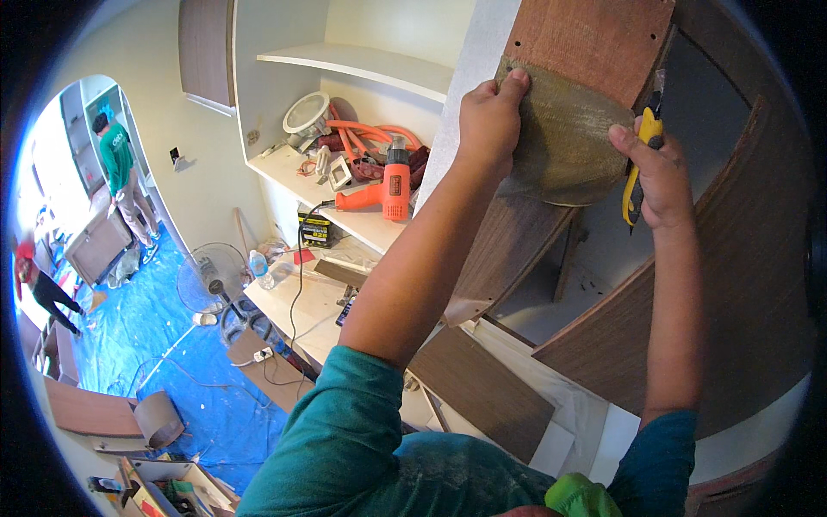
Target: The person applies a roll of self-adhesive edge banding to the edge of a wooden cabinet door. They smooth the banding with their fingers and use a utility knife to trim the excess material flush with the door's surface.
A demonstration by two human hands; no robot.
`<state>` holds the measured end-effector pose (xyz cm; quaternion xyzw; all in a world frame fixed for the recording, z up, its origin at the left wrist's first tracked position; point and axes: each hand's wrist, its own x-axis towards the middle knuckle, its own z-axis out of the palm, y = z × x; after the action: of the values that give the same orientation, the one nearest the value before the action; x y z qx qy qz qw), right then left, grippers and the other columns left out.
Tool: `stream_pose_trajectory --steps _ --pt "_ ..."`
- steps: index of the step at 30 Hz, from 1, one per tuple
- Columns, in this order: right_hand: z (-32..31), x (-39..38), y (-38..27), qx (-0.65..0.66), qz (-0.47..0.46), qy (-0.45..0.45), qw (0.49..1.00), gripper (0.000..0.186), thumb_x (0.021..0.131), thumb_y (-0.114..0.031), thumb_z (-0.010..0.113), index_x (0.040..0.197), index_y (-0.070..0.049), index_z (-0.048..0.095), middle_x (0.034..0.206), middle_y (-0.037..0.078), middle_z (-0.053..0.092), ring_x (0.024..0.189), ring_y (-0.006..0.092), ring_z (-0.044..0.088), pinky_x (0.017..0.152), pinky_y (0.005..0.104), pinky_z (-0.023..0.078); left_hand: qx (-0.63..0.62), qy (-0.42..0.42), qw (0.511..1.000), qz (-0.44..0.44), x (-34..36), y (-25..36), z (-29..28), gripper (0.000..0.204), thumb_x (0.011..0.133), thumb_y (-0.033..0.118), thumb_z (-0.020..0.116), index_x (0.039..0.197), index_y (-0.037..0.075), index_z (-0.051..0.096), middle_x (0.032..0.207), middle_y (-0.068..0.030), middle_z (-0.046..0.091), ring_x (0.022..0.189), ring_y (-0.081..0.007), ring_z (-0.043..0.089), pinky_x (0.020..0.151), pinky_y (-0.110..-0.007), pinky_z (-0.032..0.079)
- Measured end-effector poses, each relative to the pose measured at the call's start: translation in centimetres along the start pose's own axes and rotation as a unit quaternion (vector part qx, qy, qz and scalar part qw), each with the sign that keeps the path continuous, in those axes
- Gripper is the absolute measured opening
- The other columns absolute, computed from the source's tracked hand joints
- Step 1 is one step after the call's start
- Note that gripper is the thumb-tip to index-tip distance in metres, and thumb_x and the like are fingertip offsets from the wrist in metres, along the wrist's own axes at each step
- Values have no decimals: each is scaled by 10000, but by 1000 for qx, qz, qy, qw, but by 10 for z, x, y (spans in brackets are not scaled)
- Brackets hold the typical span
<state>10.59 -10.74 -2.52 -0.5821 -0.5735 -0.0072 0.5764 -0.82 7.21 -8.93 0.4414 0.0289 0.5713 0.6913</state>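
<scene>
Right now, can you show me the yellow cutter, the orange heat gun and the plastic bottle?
Yellow cutter (650,127): head view, on its yellow body.
Orange heat gun (395,190): head view, on its upright barrel.
Plastic bottle (260,269): head view, on its clear side.

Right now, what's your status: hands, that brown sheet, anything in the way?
Left hand gripping brown sheet. Right hand holding yellow utility knife at its right edge. Sheet curled, reddish wood exposed above. Orange heat gun off left, apparently clear.
</scene>
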Motion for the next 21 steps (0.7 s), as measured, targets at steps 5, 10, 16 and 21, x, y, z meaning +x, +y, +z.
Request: stream_pose_trajectory --steps 5,10,16,21 --pt "-4 2 2 -48 -6 26 998 226 864 -245 809 955 -87 676 867 -7 642 814 119 591 800 316 471 18 33 999 -1 -5 -1 5 421 952 352 675 977 -68 679 829 -84 648 761 -152 551 720 -323 460" --pt "-13 0 -27 -229 11 80 970 341 929 -384 746 959 -57 653 852 19 628 790 136 590 748 345 486 -26 32 999 12 -8 -3 13 419 981 354 643 986 -64 681 826 -67 640 765 -137 534 720 -308 454" --pt "-31 29 -82 -432 -146 26 890 595 959 -586 629 1148 -21 626 903 106 651 885 220 642 830 377 501 -19 31 999 7 -9 -5 12 423 1003 362 626 992 -57 684 857 -57 658 777 -126 546 731 -300 461" --pt "-5 72 -94 -448 -268 -109 846 454 992 -417 612 1254 -47 621 1100 202 693 1042 350 676 909 432 511 -58 12 998 27 -1 -14 10 412 1010 360 623 997 -48 684 871 -60 670 770 -121 555 727 -300 470"
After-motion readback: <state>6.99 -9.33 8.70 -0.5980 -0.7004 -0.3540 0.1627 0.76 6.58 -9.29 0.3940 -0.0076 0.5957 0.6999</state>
